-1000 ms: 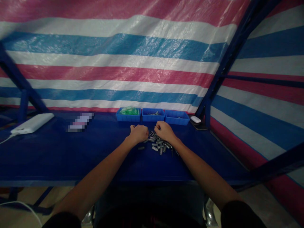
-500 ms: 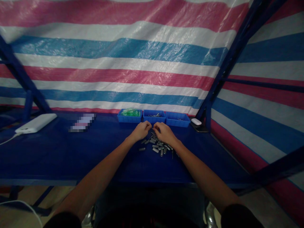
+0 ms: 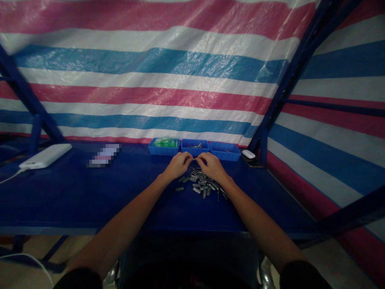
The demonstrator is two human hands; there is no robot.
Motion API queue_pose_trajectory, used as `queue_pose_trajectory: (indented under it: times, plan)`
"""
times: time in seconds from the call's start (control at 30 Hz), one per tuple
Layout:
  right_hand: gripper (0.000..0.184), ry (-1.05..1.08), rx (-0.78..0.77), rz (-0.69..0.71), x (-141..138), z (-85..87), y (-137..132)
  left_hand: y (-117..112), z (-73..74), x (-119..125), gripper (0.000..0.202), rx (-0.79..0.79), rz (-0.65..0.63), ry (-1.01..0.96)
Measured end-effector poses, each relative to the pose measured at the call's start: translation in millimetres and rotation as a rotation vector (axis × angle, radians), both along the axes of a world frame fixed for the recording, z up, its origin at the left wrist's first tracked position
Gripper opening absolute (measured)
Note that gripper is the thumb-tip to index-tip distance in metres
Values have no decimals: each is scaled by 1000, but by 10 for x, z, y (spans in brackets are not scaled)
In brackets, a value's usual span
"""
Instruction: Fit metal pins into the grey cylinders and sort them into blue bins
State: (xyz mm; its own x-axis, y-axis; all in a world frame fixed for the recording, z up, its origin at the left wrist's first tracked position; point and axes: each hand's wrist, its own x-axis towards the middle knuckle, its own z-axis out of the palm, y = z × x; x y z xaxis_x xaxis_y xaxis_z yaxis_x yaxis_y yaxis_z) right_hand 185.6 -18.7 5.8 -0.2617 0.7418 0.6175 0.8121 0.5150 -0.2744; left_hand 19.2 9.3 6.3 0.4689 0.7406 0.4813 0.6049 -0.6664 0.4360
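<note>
My left hand (image 3: 179, 164) and my right hand (image 3: 210, 165) face each other over the table, thumbs and fingers pinched. A small shiny metal piece (image 3: 195, 159) spans the short gap between their fingertips, gripped from both sides; its exact kind is too small to make out. Just below my hands lies a loose pile of short metal cylinders and thin metal pins (image 3: 202, 182), partly hidden by my right hand. One cylinder (image 3: 179, 189) rests apart at the pile's left.
Behind my hands stand three blue bins: one with green plastic pieces (image 3: 165, 142), a middle one (image 3: 195, 151) with metal parts, and a right one (image 3: 225, 155) with few parts. A white power bank (image 3: 46, 155) and a pixelated flat item (image 3: 104, 155) lie left; a white case (image 3: 248, 154) sits right.
My fingertips have come slightly apart, and the small metal piece now shows between them. My right hand has shifted a little up and right, uncovering more of the pile.
</note>
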Motion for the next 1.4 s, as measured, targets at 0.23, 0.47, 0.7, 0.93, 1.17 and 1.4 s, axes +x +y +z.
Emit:
queue_pose_trajectory:
  times: [0.23, 0.47, 0.7, 0.93, 1.17, 1.4]
  plan:
    - [28, 174, 116, -639, 498, 137, 193, -45, -75, 11, 23, 7, 76, 298]
    - [26, 217, -39, -533, 524, 45, 115, 24, -182, 21, 17, -138, 83, 376]
    - [18, 62, -148, -80, 52, -61, 53, 34, -173, 21, 20, -143, 188, 321]
    - [12, -8, -155, -27, -56, -73, 12, 117, -166, 13, 31, -90, 240, 174]
    - [18, -158, -180, -82, -55, -29, -3, 92, -69, -4, 46, -200, 146, 264]
    - [21, -210, -151, -103, -112, 52, -70, -1, 124, -173, 33, -271, 254, 462]
